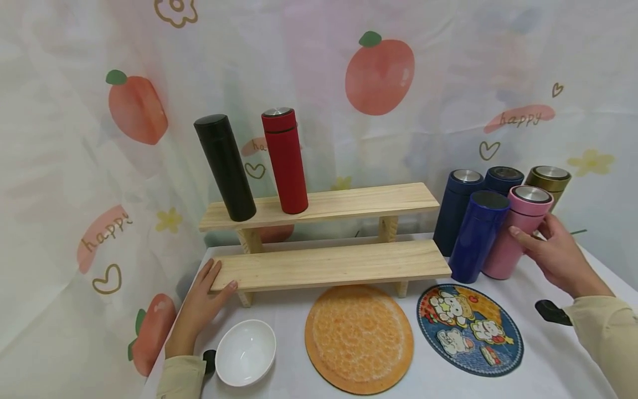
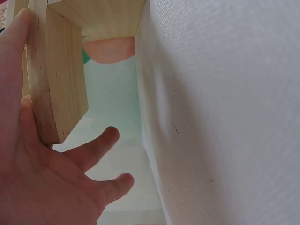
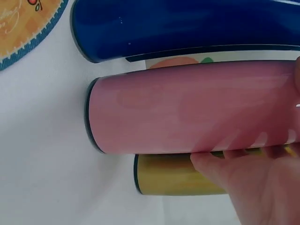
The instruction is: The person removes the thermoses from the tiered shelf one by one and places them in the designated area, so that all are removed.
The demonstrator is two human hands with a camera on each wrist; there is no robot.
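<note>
My right hand (image 1: 535, 230) grips a pink flask (image 1: 503, 252) near its steel lid, thumb in front and fingers behind; the flask leans left with its base on the white table. In the right wrist view the pink flask (image 3: 187, 108) lies between a blue flask (image 3: 187, 23) and a gold flask (image 3: 173, 176), with my fingers (image 3: 253, 187) wrapped under it. My left hand (image 1: 204, 299) rests with straight fingers against the left end of the lower board (image 1: 334, 265) of a two-tier wooden shelf. The left wrist view shows that board's end (image 2: 56, 84) against my palm (image 2: 47, 178).
A black flask (image 1: 225, 166) and a red flask (image 1: 285, 160) stand on the top board (image 1: 359, 200). Several blue flasks (image 1: 476, 238) and a gold one (image 1: 548, 180) cluster at the right. In front lie a white bowl (image 1: 245, 352), an orange mat (image 1: 359, 338) and a cartoon mat (image 1: 469, 328).
</note>
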